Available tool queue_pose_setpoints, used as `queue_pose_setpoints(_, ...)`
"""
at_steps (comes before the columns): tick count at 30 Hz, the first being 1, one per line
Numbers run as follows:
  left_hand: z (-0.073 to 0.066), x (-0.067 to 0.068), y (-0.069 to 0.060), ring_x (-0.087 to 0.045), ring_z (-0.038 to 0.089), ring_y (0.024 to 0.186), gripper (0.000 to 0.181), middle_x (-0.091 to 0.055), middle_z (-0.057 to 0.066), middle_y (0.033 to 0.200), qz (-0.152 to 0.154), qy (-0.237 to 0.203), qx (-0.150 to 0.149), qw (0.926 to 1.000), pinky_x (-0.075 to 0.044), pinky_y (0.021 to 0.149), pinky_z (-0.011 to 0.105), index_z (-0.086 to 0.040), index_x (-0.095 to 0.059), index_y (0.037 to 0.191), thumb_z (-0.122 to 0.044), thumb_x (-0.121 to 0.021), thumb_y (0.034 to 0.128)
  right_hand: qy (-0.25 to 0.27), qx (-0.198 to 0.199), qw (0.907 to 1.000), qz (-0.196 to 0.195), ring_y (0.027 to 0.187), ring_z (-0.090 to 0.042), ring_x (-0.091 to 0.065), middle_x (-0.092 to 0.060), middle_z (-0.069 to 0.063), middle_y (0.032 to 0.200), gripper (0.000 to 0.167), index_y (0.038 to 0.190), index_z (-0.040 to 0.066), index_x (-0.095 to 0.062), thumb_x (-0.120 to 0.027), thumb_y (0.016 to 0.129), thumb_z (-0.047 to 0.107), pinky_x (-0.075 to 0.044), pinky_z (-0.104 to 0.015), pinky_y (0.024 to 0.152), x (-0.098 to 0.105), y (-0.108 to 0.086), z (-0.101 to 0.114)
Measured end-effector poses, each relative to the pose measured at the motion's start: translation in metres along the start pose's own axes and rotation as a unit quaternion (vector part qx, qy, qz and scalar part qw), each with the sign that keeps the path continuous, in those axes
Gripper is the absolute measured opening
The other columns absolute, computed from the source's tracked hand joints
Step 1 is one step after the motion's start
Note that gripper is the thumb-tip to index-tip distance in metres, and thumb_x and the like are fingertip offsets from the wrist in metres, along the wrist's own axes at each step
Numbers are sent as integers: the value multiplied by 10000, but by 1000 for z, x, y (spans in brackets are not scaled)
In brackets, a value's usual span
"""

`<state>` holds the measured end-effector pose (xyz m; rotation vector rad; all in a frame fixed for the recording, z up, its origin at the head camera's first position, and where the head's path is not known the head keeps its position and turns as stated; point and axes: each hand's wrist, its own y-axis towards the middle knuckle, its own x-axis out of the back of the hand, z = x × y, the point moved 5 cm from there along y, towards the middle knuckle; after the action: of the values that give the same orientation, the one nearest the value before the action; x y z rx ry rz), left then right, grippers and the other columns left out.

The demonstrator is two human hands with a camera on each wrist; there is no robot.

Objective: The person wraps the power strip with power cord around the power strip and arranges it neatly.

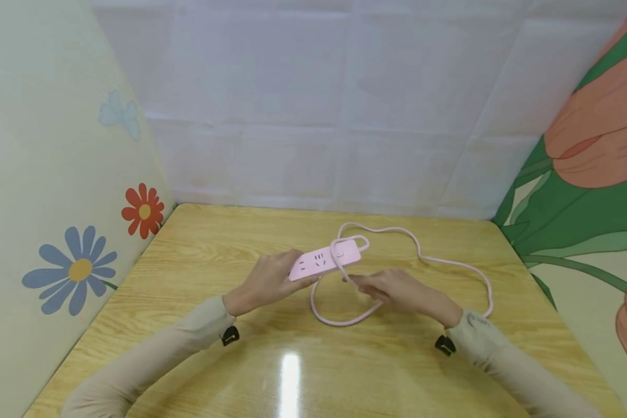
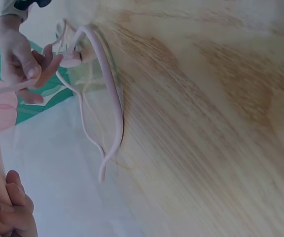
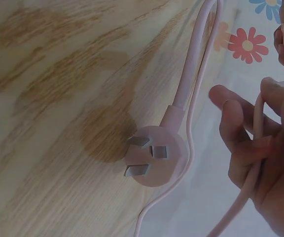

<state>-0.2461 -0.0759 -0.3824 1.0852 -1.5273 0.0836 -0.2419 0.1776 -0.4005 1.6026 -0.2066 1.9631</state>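
A pink power strip (image 1: 324, 261) is held above the table, its socket face turned up. My left hand (image 1: 271, 278) grips its left end, with fingers (image 2: 18, 202) curled round the edge in the left wrist view. The strip's pink cord (image 1: 345, 323) leaves the right end, loops back and crosses over the sockets. My right hand (image 1: 399, 290) holds this cord, which runs between its thumb and curled fingers in the right wrist view. Below that hand, a round pink plug (image 3: 157, 155) shows three metal prongs; the right hand hides it in the head view.
More cord (image 1: 451, 262) trails across the wooden table (image 1: 230, 226) behind and right of my right hand. A pale covered wall (image 1: 282, 157) stands at the back. Flower-printed panels (image 1: 78, 174) close off both sides.
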Motion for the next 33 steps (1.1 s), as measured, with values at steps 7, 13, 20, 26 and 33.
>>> queue_pose_setpoints(7, -6, -4, -1, -519, 44, 566, 665, -660, 26, 810, -30, -152, -254, 9996, -391, 439, 140, -15, -618, 1141, -640, -518, 937, -202, -386, 9989, 152, 607, 0, -554, -687, 84, 765, 260, 942, 126, -750, -567, 1018, 294, -489, -235, 560, -4, 0, -9)
queue_pose_setpoints(13, -8, -7, -1, -527, 44, 572, 648, -658, 16, 808, -84, -243, -314, 9992, -397, 449, 138, -14, -623, 1145, -622, -555, 930, -389, -977, 9943, 192, 478, 23, -361, -388, 182, 547, 432, 627, 241, -513, -535, 1012, 435, -342, -213, 466, -7, -3, -23)
queue_pose_setpoints(20, -10, -11, -3, -506, 24, 554, 565, -639, -9, 792, 118, -213, -278, 9993, -386, 435, 135, -39, -618, 1138, -557, -636, 913, -448, -1021, 9937, 134, 460, 29, -338, -356, 190, 523, 435, 619, 259, -516, -541, 1000, 466, -319, -209, 442, -9, -3, -30)
queue_pose_setpoints(26, -12, -15, -5, -508, 19, 555, 508, -645, -10, 799, 298, -249, -342, 9987, -385, 443, 123, -47, -619, 1116, -499, -690, 896, -575, -1027, 9930, 116, 472, 18, -339, -355, 188, 526, 384, 650, 266, -546, -571, 992, 440, -315, -216, 450, -12, -3, -37)
queue_pose_setpoints(33, -16, -19, -7, -539, 21, 603, 539, -668, -6, 828, 444, -363, -677, 9961, -403, 493, 104, -37, -633, 1112, -532, -663, 903, -638, -1079, 9921, -102, 477, -26, -355, -385, 134, 534, 401, 598, 226, -439, -687, 914, 218, -324, -230, 433, -10, -5, -41)
